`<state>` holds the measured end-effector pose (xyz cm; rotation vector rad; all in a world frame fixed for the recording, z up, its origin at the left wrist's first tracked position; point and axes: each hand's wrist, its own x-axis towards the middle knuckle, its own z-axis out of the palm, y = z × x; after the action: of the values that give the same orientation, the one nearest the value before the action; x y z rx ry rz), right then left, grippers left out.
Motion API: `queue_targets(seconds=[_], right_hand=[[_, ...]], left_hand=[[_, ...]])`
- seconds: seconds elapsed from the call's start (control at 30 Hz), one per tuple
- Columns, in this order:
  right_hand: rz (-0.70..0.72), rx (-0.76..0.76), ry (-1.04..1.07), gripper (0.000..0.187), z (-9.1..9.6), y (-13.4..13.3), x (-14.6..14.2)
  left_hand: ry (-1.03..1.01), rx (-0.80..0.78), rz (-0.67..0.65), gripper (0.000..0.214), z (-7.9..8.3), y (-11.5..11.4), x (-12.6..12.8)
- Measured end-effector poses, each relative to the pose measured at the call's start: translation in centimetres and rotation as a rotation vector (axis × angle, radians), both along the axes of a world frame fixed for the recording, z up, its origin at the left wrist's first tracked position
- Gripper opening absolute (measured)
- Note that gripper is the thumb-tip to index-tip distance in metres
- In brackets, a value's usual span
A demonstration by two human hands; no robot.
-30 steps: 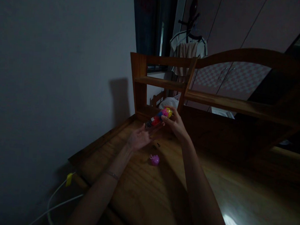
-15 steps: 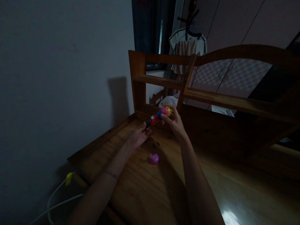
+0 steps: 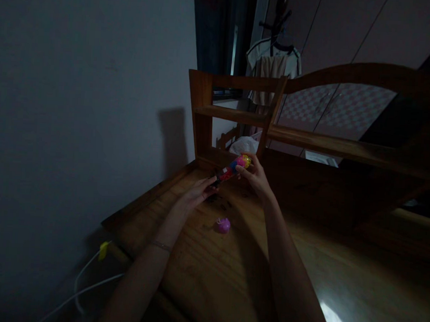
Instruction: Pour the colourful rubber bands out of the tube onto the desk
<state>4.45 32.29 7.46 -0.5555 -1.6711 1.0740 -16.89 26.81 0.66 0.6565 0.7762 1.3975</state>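
A slender multicoloured tube [image 3: 232, 169] slants above the brown wooden table [image 3: 203, 269]; the left hand [image 3: 197, 193] holds its dark lower end, the right hand [image 3: 257, 178] its yellow upper end. On the tube's near side lies a round, shiny purple object [image 3: 224, 225].

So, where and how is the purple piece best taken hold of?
Probably pinch the purple piece across its round body, coming from above and slightly from the right: it rests on the table, and its thin loop sticks out to the left.
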Motion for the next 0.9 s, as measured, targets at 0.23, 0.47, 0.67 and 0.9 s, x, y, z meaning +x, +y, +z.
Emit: queue_targets(seconds=[0.23, 0.47, 0.67, 0.9], right_hand=[[0.002, 0.03, -0.239, 0.055, -1.2, 0.5, 0.5], [-0.051, 0.173, -0.354, 0.058, -0.5, -0.1, 0.0], [-0.028, 0.203, -0.349, 0.064, 0.2, -0.9, -0.9], [-0.063, 0.211, -0.237, 0.061, 1.3, -2.0, -2.2]], left_hand=[[0.72, -0.03, -0.101, 0.023, -1.1, -1.0, -1.5], [0.848, 0.13, 0.144, 0.024, -1.2, -0.6, -1.7], [0.904, 0.077, 0.299, 0.032, -1.1, 0.0, -2.1], [0.398, 0.075, 0.299, 0.015, -1.2, -0.4, -0.8]])
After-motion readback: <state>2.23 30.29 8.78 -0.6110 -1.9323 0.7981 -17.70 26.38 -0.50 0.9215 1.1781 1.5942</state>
